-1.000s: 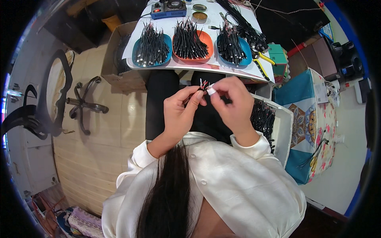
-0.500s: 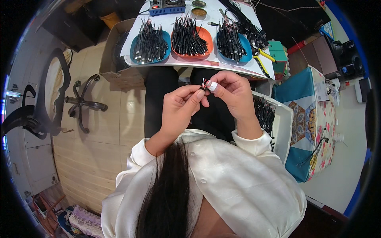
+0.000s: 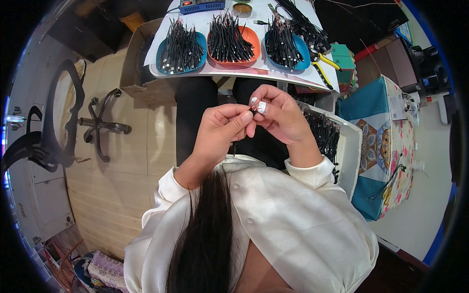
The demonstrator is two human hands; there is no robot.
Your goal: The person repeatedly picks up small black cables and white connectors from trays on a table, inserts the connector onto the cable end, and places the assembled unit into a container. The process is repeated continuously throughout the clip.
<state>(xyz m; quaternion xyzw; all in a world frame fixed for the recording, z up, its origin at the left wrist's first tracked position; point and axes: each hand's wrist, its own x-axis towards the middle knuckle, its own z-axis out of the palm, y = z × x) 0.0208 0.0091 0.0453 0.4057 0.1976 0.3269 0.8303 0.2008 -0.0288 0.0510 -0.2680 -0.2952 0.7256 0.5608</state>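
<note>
1. Black cable point(image 3: 252, 112), the workpiece, was located at the centre of the frame, in front of the dark trousers point(image 3: 196, 110) and between the two hands.
2. Left hand point(image 3: 222, 126): grasping. Its thumb and forefinger pinched the cable close to the end.
3. Right hand point(image 3: 284, 116): grasping. Its thumb and forefinger, both fitted with white wrapping point(image 3: 262, 107), were pressed on the thin wires point(image 3: 254, 104) at the cable's end.
4. Wire arrangement: from where I stood, the fingertips hid part of it, and I could not tell how the strands lay.
5. Top centre: a white table point(image 3: 259, 14) carried three trays in a row, namely the left blue tray point(image 3: 202, 52), the orange tray point(image 3: 252, 38) and the right blue tray point(image 3: 304, 52). Each contained a dense batch of black leads with pale connectors toward the near side.
6. Top edge: a blue appliance point(image 3: 201, 7) stood near a round tin point(image 3: 242, 10).
7. Upper right: a long cable bundle point(image 3: 309, 35) lay above a yellow-and-black hand tool point(image 3: 322, 74).
8. Right of centre: a white bin point(image 3: 351, 141) contained further dark leads, beside the right forearm.
9. Left side: a chair base point(image 3: 103, 124) stood on the tiled floor point(image 3: 139, 141).
</note>
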